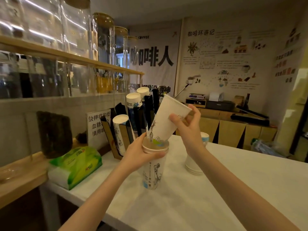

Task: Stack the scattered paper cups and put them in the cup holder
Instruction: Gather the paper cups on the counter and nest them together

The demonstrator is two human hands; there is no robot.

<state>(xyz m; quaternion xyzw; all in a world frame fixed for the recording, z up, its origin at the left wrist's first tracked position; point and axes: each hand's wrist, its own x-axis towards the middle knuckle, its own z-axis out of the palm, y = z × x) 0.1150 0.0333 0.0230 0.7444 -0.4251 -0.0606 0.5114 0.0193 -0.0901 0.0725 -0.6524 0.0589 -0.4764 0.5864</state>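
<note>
Far left, on a lower ledge beside the counter (233,189): one green tissue pack (78,164), lying flat, well clear of the work. Behind it, at the counter's back edge: one printed sign (98,125), upright, just beside the cup holder (116,135), a slanted rack of dark dividers already carrying several columns of nested cups, their bases showing at the top. Centre, item in hand: the left hand (141,155) is wrapped around the rim end of a cup stack (154,172), upright with its foot on or just above the counter; contact there cannot be told. Its mouth faces up. Entering that mouth, tilted to the right: one loose paper cup (168,119), white with line drawings, base down, only its bottom portion inside the stack's rim. The right hand (188,125) is closed on this cup near its open rim, thumb on the near wall, fingers behind. Right of centre, partly hidden by the right forearm: a short inverted cup pile (194,165), rims on the counter, and one more standing cup (204,138) just beyond the wrist. Step judged in hand: nesting scattered cups into one stack, task roughly midway. Next move calls for righting the tilted cup in line with the stack and pressing it straight down while the left hand steadies the rim; remaining cups to follow, then the stack to the holder.
</note>
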